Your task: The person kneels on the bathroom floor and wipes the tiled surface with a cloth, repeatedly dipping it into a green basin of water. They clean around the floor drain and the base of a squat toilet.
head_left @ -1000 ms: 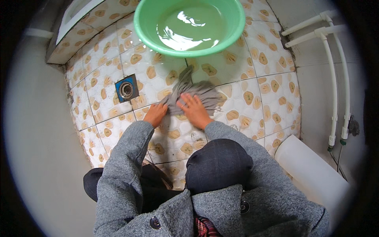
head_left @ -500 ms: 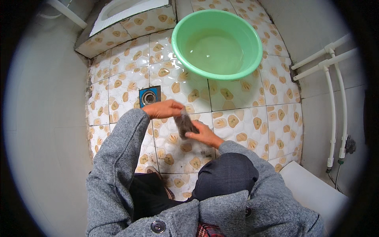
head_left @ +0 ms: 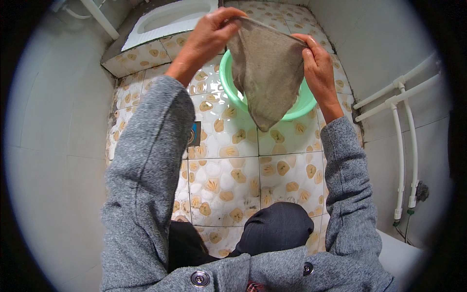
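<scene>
Grey-brown cloth (head_left: pixel 272 70), damp-looking, hung between two hands, top edge drawn fairly straight, body falling to a point. Left hand (head_left: pixel 209 36): closed on the upper left corner, fingers folded down tight; slight blur, finger order unclear. Right hand (head_left: pixel 318 63): closed on the other upper end, fingers and thumb curled in on the edge. Right hand sits lower than left, so the edge slopes that way.

Green basin (head_left: pixel 307 104) below the hands, largely behind the cloth; its near rim shows below right hand. Cloth's tip overlaps that rim in view; cannot tell if they touch. Drain (head_left: pixel 197 132) below left hand, partly hidden by the grey sleeve (head_left: pixel 146 160). White pipes (head_left: pixel 400 155) to the right of right hand.

Judgement on spreading it well: equal pull from both hands, grip right at the corners, so mid-edge does not sag. Right hand level with left would even the hang. Pinch firmly, wet weave may slip. Fold below left hand should open with a little more outward pull
</scene>
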The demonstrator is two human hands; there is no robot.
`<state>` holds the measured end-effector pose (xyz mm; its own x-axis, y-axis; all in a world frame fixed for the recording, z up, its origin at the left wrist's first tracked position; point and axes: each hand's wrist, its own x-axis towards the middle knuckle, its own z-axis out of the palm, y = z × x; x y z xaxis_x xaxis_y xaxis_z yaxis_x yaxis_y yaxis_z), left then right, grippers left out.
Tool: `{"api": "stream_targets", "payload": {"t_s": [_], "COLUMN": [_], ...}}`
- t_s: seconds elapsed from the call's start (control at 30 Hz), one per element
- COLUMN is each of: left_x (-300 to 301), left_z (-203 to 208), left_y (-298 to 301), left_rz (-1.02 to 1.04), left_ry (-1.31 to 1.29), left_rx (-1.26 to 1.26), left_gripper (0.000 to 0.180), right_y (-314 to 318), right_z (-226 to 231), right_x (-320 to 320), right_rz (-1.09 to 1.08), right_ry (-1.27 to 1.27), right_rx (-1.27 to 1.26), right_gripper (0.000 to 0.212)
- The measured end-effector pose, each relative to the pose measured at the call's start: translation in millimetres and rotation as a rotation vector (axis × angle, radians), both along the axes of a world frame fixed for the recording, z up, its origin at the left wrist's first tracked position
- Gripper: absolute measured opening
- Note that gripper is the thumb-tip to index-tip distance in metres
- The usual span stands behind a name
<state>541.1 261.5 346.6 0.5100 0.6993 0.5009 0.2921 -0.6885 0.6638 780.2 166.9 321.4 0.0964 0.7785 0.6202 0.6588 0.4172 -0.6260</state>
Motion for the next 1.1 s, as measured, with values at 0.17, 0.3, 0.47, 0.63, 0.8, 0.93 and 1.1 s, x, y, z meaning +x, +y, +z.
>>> {"api": "stream_targets", "payload": {"t_s": [0.17,0.3,0.47,0.63,0.8,0.93,1.1], "left_x": [16.0,34.7,35.8,30.7,38.4,36.7,37.0], "left_z": [-41.0,-71.3,-169.7,-253.7,-228.5,-227.1,-229.2], "left_y": [9.5,12.6,4.5,-70.5,-95.2,-118.5,-150.0], "left_rz": [0.166,0.193,0.231,0.198,0.095,0.105,0.115], "left_ry": [0.056,0.084,0.298,0.537,0.719,0.703,0.662], "left_rx": [-0.089,-0.093,-0.024,0.318,0.051,0.101,0.138], "left_gripper": [0.023,0.022,0.019,0.024,0.026,0.022,0.021], "right_y": [46.1,53.8,46.9,-5.5,-25.5,-45.2,-63.4], "right_z": [-3.4,8.7,-92.8,-195.2,-204.6,-201.3,-192.0], "right_x": [27.5,36.7,52.3,41.6,51.1,52.5,55.7], "right_rz": [-0.107,-0.147,0.004,0.088,0.080,0.125,0.208], "right_ry": [-0.150,-0.231,-0.402,-0.581,-0.598,-0.552,-0.654], "right_rx": [-0.010,0.038,-0.312,-0.636,-0.735,-0.746,-0.873], "right_gripper": [0.026,0.025,0.019,0.015,0.018,0.019,0.021]}}
